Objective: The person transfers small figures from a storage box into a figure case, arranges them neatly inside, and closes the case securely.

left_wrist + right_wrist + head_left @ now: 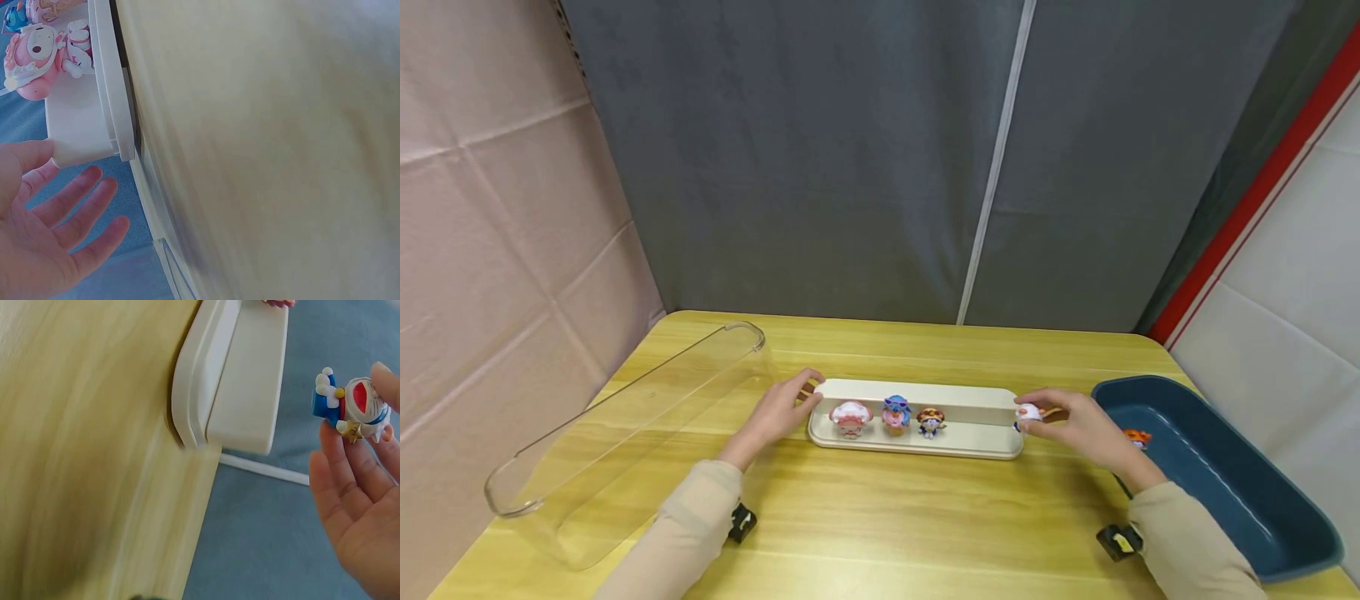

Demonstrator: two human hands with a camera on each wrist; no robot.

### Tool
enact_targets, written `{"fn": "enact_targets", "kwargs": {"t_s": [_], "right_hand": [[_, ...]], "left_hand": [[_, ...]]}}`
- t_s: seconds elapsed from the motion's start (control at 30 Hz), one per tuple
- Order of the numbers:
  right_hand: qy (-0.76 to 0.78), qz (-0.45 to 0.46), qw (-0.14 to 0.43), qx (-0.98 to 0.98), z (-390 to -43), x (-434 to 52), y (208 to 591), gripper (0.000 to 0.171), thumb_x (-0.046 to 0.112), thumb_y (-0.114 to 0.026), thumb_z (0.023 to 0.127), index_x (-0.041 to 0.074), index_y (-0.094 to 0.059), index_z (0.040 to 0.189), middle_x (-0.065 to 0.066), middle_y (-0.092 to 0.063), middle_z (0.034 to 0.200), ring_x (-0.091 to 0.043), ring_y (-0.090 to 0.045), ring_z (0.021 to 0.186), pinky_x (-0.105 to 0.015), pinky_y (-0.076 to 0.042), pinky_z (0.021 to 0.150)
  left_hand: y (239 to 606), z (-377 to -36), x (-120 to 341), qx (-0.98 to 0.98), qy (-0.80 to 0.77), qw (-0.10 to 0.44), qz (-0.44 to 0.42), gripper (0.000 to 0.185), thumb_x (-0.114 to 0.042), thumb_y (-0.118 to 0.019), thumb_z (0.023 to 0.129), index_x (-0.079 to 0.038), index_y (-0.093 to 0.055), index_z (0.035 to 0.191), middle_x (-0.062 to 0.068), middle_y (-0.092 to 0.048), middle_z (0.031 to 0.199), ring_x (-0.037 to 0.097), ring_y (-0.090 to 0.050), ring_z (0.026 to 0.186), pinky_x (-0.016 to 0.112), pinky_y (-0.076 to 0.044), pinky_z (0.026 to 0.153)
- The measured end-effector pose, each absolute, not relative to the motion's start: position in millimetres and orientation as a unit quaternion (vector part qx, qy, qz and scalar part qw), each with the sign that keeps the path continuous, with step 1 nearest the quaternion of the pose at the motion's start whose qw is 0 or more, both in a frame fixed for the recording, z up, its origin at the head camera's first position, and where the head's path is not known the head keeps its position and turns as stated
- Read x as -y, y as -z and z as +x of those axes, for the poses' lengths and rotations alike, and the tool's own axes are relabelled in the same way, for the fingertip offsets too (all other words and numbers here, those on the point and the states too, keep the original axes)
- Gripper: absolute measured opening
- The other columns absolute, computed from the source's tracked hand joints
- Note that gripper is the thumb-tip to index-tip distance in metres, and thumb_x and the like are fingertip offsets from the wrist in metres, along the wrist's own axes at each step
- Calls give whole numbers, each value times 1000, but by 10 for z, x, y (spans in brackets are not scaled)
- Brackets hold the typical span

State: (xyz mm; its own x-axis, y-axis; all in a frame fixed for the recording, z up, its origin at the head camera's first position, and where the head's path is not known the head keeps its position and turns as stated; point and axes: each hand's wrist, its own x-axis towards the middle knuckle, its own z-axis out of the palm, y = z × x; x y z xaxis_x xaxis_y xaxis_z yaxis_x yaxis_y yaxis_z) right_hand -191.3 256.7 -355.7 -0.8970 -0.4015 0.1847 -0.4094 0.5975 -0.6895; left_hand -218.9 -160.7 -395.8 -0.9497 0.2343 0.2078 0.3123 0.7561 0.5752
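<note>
A long white display base (pixel 910 448) with a raised back step lies on the table. Three small figurines stand on it: a pink one with a white hat (pixel 851 420), one with blue hair and sunglasses (pixel 896 414), and a brown-and-purple one (pixel 931 422). At its left end my left hand (pixel 782 407) pinches the corner between thumb and forefinger, the other fingers spread in the left wrist view. My right hand (pixel 1078 427) holds a white-and-blue figurine (pixel 359 403) with a red mouth and a gold star, just off the base's right end.
A clear plastic cover (pixel 647 417) lies on the table at the left. On the right stands a dark blue bin (pixel 1232 492), with an orange figurine (pixel 1138 437) inside, partly behind my right wrist. A grey curtain (pixel 812 167) hangs behind the table.
</note>
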Motion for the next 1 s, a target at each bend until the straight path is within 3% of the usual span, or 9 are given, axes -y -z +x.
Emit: {"fn": "enact_targets", "kwargs": {"t_s": [0.27, 0.5, 1.0], "right_hand": [[-395, 225, -12, 891, -1957, -2397, 3690, 36, 31, -67, 78, 8, -59, 105, -1, -59, 96, -20, -53, 89, -40, -47, 76], [-398, 227, 16, 889, -1993, -2257, 3817, 31, 29, -70, 75, 9, -61, 97, 3, -60, 86, -15, -55, 82, -34, -49, 71], [-435, 211, 24, 875, -1999, -1998, 3948, 29, 20, -72, 74, 5, -60, 95, -1, -59, 84, -16, -56, 77, -33, -49, 71]], "left_hand": [[3965, -2206, 1606, 932, 323, 63, -150, 21, -15, -55, 88, -12, -53, 109, 10, -62, 99, 23, -58, 89, 40, -46, 77], [3961, -2199, 1611, 933, 323, 62, -147, 20, -16, -54, 89, -13, -53, 109, 10, -61, 100, 22, -57, 90, 40, -46, 78], [3960, -2203, 1607, 933, 323, 60, -144, 20, -15, -55, 88, -12, -54, 108, 10, -61, 99, 23, -57, 90, 40, -46, 78]]}}
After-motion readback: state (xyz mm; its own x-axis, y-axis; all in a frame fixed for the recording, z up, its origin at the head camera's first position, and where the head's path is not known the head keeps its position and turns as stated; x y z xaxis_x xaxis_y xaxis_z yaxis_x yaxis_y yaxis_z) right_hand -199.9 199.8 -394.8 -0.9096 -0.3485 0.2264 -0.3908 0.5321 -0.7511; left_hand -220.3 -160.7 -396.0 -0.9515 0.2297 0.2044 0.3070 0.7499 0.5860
